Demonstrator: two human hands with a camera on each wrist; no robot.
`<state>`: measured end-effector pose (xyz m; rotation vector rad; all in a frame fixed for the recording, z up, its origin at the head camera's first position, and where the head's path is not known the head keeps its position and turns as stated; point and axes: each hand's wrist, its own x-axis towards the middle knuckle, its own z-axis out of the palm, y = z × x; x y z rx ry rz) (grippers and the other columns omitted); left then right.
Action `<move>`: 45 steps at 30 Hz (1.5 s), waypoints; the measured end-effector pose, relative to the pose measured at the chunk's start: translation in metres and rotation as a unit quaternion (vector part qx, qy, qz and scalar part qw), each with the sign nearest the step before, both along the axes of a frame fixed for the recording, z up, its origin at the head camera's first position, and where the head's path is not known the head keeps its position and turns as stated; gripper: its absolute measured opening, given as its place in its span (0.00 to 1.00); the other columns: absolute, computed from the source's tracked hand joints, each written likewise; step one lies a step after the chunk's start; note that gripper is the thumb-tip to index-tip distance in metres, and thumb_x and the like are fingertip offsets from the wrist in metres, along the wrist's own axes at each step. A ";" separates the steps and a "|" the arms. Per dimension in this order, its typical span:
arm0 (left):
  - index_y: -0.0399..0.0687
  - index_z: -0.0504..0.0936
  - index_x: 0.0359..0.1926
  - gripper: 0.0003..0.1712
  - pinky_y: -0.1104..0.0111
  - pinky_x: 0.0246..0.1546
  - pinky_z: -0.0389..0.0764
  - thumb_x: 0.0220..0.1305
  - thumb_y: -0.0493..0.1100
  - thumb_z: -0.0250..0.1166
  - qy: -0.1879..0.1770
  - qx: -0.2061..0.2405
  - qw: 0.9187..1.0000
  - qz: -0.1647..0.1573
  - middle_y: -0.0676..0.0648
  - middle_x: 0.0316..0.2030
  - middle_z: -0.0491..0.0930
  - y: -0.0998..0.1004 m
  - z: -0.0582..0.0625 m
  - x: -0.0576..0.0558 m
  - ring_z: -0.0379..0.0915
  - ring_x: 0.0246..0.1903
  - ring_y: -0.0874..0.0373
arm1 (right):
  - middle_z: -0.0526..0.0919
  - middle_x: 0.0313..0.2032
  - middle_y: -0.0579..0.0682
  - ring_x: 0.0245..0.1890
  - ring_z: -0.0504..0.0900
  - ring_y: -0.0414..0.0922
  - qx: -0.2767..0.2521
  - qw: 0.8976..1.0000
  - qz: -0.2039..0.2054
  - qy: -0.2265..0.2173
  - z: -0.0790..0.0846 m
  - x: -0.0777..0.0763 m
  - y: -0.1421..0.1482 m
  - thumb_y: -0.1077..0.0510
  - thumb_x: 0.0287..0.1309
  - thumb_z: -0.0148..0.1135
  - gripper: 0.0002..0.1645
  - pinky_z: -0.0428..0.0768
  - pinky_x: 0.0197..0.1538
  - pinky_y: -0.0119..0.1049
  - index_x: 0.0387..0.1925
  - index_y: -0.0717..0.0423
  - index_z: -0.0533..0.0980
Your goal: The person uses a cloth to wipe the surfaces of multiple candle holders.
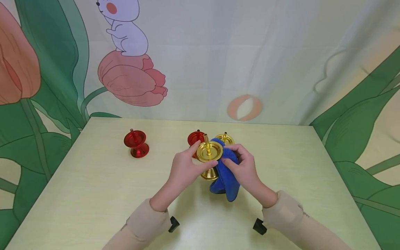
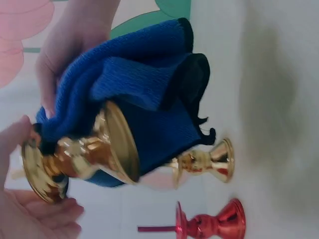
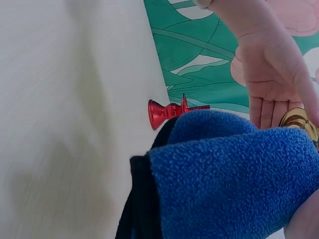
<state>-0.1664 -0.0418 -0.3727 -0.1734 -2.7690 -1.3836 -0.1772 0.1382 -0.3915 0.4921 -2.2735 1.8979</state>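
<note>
My left hand [image 1: 186, 166] grips a gold candlestick [image 1: 210, 152] by its upper dish, thumb on the near rim and fingers on the far side. In the left wrist view the candlestick [image 2: 107, 144] is held off the table, its flared base visible. A blue cloth [image 1: 229, 173] with dark edging hangs from my right hand [image 1: 245, 165], which pinches it against the right side of the dish. In the right wrist view the folded cloth [image 3: 234, 174] hides most of the candlestick.
Behind my hands stand a red candlestick [image 1: 194, 138] and a second gold one [image 1: 227, 138], both partly hidden. Another red candlestick [image 1: 137, 144] stands farther left on the pale table [image 1: 93, 194]. A printed curtain [image 1: 200, 62] hangs along the table's back edge.
</note>
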 end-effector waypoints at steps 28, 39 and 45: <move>0.56 0.70 0.58 0.40 0.52 0.57 0.64 0.39 0.52 0.72 0.041 0.121 0.984 -0.122 0.52 0.55 0.71 -0.044 -0.004 -0.011 0.64 0.58 0.56 | 0.76 0.38 0.56 0.34 0.75 0.42 0.078 0.973 0.129 -0.177 -0.010 -0.016 0.024 0.65 0.52 0.57 0.15 0.76 0.39 0.30 0.42 0.69 0.70; 0.51 0.68 0.59 0.45 0.52 0.55 0.67 0.38 0.61 0.70 0.092 0.029 0.994 0.049 0.46 0.57 0.69 -0.079 -0.023 -0.048 0.61 0.60 0.46 | 0.76 0.40 0.61 0.34 0.74 0.43 0.106 0.973 0.123 -0.164 -0.005 -0.015 0.035 0.64 0.52 0.57 0.16 0.75 0.41 0.30 0.43 0.68 0.70; 0.44 0.68 0.58 0.45 0.54 0.57 0.65 0.40 0.60 0.69 0.137 -0.021 0.985 0.100 0.43 0.56 0.70 -0.083 -0.046 -0.067 0.62 0.58 0.43 | 0.76 0.39 0.60 0.34 0.74 0.43 0.107 0.973 0.118 -0.168 -0.003 -0.014 0.037 0.64 0.52 0.57 0.15 0.75 0.41 0.30 0.42 0.69 0.70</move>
